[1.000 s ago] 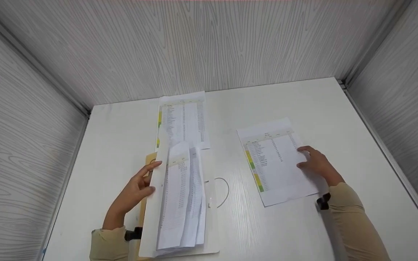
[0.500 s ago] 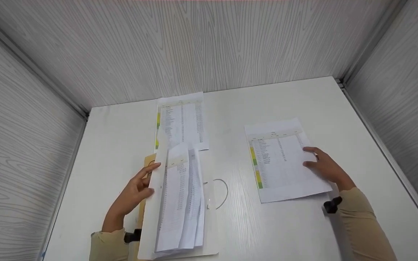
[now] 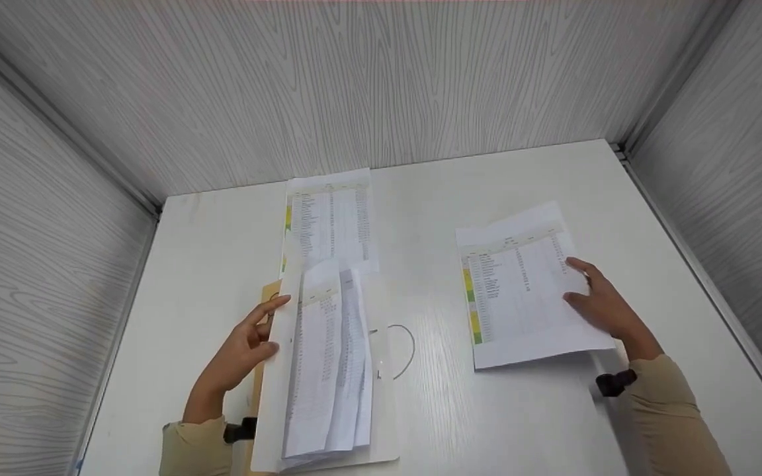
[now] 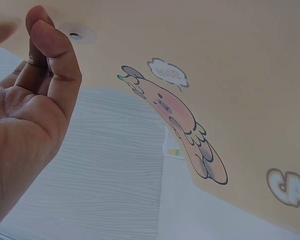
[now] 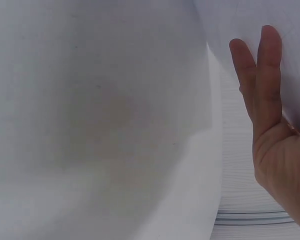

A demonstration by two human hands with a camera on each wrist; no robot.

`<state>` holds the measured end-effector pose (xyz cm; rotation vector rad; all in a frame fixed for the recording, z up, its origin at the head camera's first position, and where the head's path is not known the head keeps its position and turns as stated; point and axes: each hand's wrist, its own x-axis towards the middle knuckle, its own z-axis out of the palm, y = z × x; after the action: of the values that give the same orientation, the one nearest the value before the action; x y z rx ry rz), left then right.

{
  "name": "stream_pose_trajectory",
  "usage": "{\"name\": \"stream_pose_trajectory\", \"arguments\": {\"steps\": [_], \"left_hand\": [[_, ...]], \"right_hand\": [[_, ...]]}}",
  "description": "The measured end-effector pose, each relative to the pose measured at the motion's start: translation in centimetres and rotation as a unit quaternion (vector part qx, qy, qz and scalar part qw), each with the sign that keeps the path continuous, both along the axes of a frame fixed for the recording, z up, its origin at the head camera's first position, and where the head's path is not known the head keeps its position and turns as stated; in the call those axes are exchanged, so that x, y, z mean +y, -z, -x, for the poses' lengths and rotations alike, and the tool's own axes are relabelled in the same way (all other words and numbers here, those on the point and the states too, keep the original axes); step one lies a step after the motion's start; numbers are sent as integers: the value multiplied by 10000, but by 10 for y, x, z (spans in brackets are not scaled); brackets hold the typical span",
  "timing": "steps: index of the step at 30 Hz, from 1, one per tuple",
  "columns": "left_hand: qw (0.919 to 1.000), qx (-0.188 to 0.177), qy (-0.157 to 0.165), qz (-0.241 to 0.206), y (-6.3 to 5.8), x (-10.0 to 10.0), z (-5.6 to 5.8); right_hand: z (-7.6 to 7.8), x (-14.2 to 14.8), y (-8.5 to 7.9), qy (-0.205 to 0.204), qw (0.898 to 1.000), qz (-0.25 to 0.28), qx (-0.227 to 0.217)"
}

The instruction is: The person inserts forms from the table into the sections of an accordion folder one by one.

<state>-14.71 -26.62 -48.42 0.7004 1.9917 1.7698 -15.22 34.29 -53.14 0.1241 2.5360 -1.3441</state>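
Note:
In the head view my left hand (image 3: 242, 354) holds the left cover of a paper folder (image 3: 386, 423), its thumb and a fingertip on the pale inner side. The left wrist view shows the folder's tan outside (image 4: 230, 65), printed with a cartoon animal and the word NICE. Printed sheets (image 3: 318, 370) stand loosely inside the folder. My right hand (image 3: 602, 301) grips a printed sheet (image 3: 540, 317) by its right edge, thumb on the printed face. Behind that paper, two fingers (image 5: 269, 75) extend straight in the right wrist view. Yellow and green blocks line the sheet's left side.
Another printed sheet (image 3: 348, 218) lies at the back of the white table (image 3: 421, 410), partly overlapped by the folder. A thin dark loop (image 3: 413, 350) sticks out from the folder's right side. Grey wood-patterned panels (image 3: 381, 86) enclose the back and both sides.
My right hand has drawn its sheet to the right, and the sheet's lower right part now tilts up off the table. The left hand and folder have hardly moved.

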Motion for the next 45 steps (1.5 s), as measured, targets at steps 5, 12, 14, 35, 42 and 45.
{"name": "stream_pose_trajectory", "arguments": {"steps": [5,12,14,35,42,45], "left_hand": [[10000,-2,-79,52,-1,0,-1],[9999,-15,-54,141,-1,0,-2],[9999,-14,-29,138,-1,1,-2],[9995,116,-91,296,-5,-1,-3],[9996,36,-64,256,-6,-2,-3],[9998,-23,-21,189,-7,-2,-3]], "right_hand": [[-3,-8,-10,27,9995,-39,327],[-6,-25,-17,231,9983,61,524],[-6,-31,-18,284,9981,81,542],[13,-102,-15,512,9929,676,835],[14,-121,-5,433,9894,800,1130],[14,-129,-2,407,9883,879,1177]]}}
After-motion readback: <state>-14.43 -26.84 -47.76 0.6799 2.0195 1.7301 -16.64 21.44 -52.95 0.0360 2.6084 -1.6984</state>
